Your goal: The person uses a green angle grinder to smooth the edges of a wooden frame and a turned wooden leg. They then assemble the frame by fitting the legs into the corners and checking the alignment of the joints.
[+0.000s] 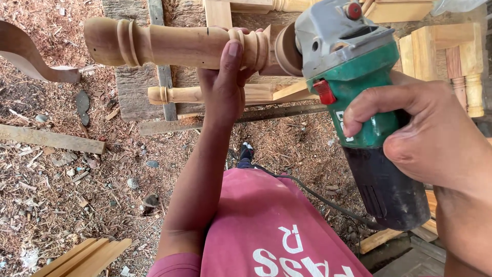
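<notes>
Overhead, left hand (224, 87) around turned spindle (174, 45)

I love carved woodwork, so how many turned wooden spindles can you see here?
4. One in the left hand, the held spindle; a second spindle just behind it; a third spindle at the right edge; a fourth spindle at the top. More may be hidden.

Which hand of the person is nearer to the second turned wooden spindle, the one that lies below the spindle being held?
Left. The left hand grips the held spindle directly in front of the lying spindle, overlapping it in view. The right hand holds the green angle grinder, far to its right.
</notes>
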